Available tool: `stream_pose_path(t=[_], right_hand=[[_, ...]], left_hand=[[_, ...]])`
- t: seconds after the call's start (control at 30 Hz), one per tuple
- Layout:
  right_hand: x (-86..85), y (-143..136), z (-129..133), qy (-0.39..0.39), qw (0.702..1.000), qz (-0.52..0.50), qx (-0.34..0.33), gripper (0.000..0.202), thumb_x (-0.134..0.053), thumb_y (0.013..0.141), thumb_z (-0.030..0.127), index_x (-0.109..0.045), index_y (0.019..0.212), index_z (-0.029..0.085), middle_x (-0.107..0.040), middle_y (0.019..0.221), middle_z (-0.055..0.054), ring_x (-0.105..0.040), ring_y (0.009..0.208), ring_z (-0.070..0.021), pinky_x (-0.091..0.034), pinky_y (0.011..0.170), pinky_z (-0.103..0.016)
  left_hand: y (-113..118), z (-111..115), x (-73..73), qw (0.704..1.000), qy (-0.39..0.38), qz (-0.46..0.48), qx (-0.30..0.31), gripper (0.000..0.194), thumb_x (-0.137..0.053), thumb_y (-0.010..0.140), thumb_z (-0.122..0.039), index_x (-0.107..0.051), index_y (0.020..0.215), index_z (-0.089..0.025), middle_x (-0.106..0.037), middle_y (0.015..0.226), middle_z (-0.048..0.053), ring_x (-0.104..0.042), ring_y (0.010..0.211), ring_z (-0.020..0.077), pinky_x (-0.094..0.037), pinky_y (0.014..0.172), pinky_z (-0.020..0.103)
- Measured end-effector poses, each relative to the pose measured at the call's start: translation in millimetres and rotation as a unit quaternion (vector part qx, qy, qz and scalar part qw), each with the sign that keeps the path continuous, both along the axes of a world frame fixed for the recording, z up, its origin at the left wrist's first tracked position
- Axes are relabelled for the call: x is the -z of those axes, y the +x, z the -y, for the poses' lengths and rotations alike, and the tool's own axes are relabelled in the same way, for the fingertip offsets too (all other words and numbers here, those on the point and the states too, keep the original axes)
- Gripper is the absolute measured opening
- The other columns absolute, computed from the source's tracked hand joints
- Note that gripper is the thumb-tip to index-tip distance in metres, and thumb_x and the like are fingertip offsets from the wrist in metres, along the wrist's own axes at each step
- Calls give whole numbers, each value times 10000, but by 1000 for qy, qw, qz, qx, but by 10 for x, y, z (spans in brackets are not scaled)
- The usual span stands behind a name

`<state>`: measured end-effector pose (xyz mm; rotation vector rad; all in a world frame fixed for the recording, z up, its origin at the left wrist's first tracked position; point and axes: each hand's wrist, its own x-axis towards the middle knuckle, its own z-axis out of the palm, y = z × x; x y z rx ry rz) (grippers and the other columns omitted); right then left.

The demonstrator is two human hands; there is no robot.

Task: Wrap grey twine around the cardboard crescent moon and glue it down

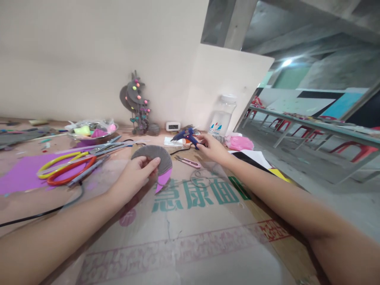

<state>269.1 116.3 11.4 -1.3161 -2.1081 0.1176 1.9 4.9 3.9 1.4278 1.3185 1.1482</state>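
My left hand (142, 170) pinches a crescent-shaped piece (162, 158), mostly covered in grey yarn, with bare purple at its lower tip. At the back of the table, my right hand (210, 145) has its fingers around the handle of a blue glue gun (187, 135), whose nozzle points left. Below the glue gun lie small pink thread snips (188, 162). A grey strand (199, 178) curls loosely on the printed cardboard (190, 237) between my arms.
Yellow- and orange-handled scissors (71, 168) lie on purple sheet (20, 174) at left, near a bowl (92, 134) of coloured clay. A decorated grey moon (136, 99), a small clock (173, 126) and a clear bottle (223, 114) stand at the back. Pink plastic (240, 143) sits right.
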Motion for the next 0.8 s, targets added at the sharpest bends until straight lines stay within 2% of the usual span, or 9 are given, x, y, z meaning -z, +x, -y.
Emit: stream_pose_path(t=[0.1, 0.23, 0.37, 0.47, 0.53, 0.6, 0.7, 0.8], right_hand=[[31, 4, -224, -31, 999, -4, 18, 416, -557, 787, 297, -538, 1154, 103, -618, 1094, -141, -601, 887, -194, -457, 810, -338], [77, -140, -488, -75, 996, -19, 35, 424, -585, 767, 317, -566, 1111, 70, -634, 1074, -158, -620, 872, -198, -473, 796, -320], [130, -317, -601, -85, 994, -37, 58, 363, -622, 718, 261, -593, 1026, 71, -658, 993, -145, -619, 879, -225, -470, 794, -337], [137, -375, -597, -72, 993, -60, 69, 363, -618, 702, 209, -570, 1038, 82, -650, 1004, -138, -608, 906, -222, -459, 816, -337], [114, -371, -575, -69, 992, -76, 70, 386, -624, 703, 233, -549, 1052, 87, -656, 966, -132, -614, 864, -210, -466, 795, -330], [66, -349, -536, -82, 990, -92, 69, 390, -619, 717, 282, -539, 1047, 90, -668, 827, -107, -622, 718, -188, -488, 702, -315], [-38, -314, -420, -122, 985, -114, 51, 289, -588, 742, 314, -583, 935, 100, -608, 557, -32, -548, 468, -135, -462, 510, -257], [-142, -297, -193, -143, 980, -136, 15, 205, -541, 770, 303, -624, 809, 119, -535, 455, 7, -481, 398, -99, -412, 442, -215]], left_hand=[[24, 13, -22, 1000, -12, 10, -24, 339, -593, 716, -489, -503, 609, -180, -538, 530, -18, -494, 489, 116, -344, 437, 219], [32, 56, -83, 999, -1, -1, -53, 311, -602, 707, -460, -512, 590, -186, -549, 521, -15, -485, 471, 120, -332, 424, 229], [-2, 35, -83, 999, -1, -22, -31, 323, -582, 721, -456, -522, 557, -185, -544, 501, -7, -493, 479, 130, -354, 442, 236], [-21, 1, -54, 1000, -10, -12, -21, 356, -557, 731, -467, -522, 521, -181, -534, 491, 1, -492, 476, 132, -351, 430, 233], [-24, -8, -39, 1000, -11, -10, -24, 368, -555, 728, -468, -523, 502, -180, -524, 484, 1, -492, 478, 132, -345, 421, 228], [-24, -4, -32, 1000, -7, -12, -25, 364, -560, 724, -468, -533, 505, -179, -532, 496, 3, -508, 501, 136, -357, 432, 227], [-25, 5, -20, 999, -6, -18, -34, 359, -556, 729, -477, -542, 527, -180, -553, 515, 6, -517, 512, 139, -375, 454, 232], [-28, -1, 3, 999, 0, -15, -33, 368, -541, 746, -481, -539, 534, -180, -571, 530, 11, -533, 532, 145, -405, 508, 244]])
